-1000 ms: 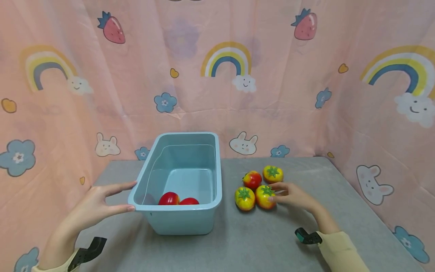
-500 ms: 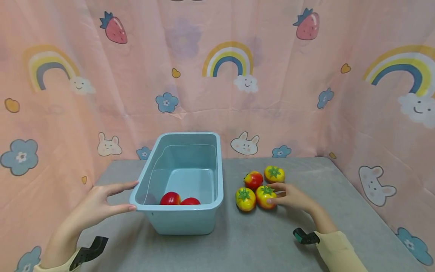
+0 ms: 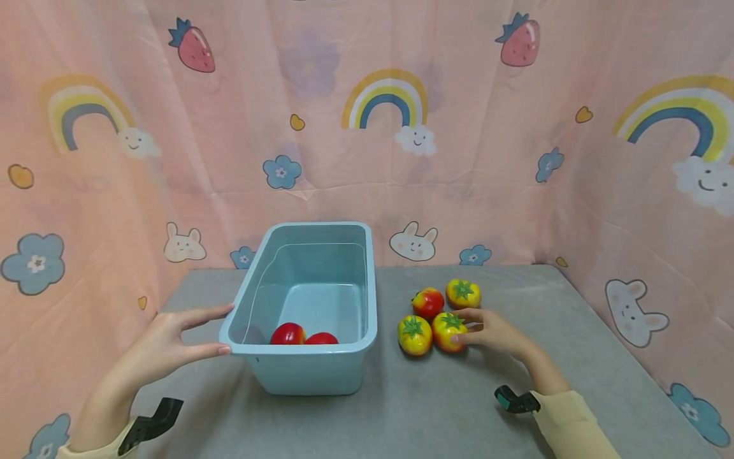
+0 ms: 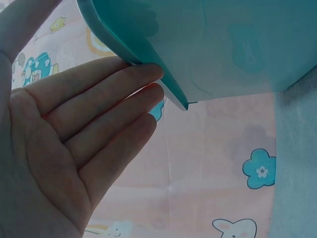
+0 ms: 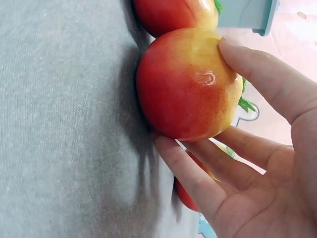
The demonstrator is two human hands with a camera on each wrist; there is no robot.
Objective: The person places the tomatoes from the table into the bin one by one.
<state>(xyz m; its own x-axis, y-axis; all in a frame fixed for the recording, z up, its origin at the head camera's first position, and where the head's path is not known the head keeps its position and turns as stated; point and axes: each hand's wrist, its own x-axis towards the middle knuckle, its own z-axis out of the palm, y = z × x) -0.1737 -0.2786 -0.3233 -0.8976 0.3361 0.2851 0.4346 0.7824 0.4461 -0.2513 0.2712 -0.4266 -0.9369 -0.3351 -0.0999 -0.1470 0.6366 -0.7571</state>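
Note:
In the head view, a light-blue plastic bin (image 3: 304, 370) stands left of the middle of the grey table. Two shiny red fruits (image 3: 288, 334) lie inside it, partly hidden by the near rim. My left hand (image 3: 157, 347) touches the bin's near left corner with straight fingers and thumb spread apart. To the right of the bin, my right hand (image 3: 496, 330) holds a yellow-red tomato (image 5: 185, 89) between thumb and fingers; it sits on the table. Beside it are a yellow tomato (image 3: 415, 335), a redder tomato (image 3: 427, 303) and another yellow tomato (image 3: 463, 294) behind.
The grey tabletop (image 3: 436, 408) runs back to a pink curtain (image 3: 482, 166) printed with rainbows, bunnies and flowers. The curtain also closes off both sides. A black camera mount (image 3: 516, 400) sits on the right wrist, another mount (image 3: 151, 425) on the left.
The view has shifted slightly. My right thumb and fingers have closed in a little on the tomato. The left hand and bin stay in place.

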